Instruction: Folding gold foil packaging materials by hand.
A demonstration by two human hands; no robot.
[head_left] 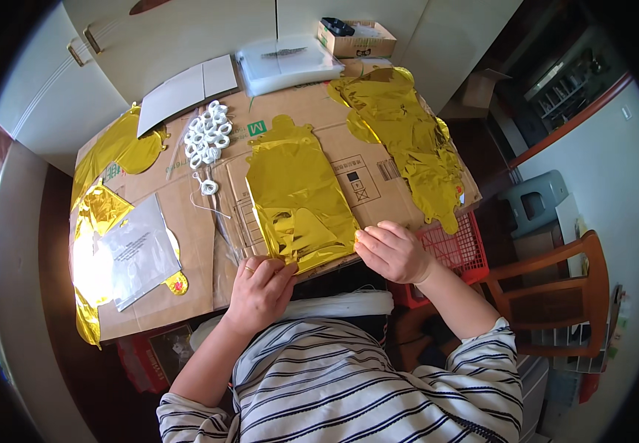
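A flat gold foil balloon (pixel 296 177) lies in front of me with its small rounded tab at the far end. Its near end is folded over and crinkled, close to the table's front edge. My left hand (pixel 260 289) is closed at the near left corner, fingers curled over the foil. At the near right corner, my right hand (pixel 393 252) pinches the foil edge between thumb and fingers. Both fingertips are partly hidden.
Cardboard (pixel 194 277) covers the table. More gold foil balloons (pixel 408 140) lie right, others (pixel 124 144) left, beside a clear plastic bag (pixel 142 255). White ribbon rolls (pixel 207 134), grey boards (pixel 186 92), a bag stack (pixel 286 65) and a small box (pixel 360 40) stand farther back. A red basket (pixel 456 247) sits below right.
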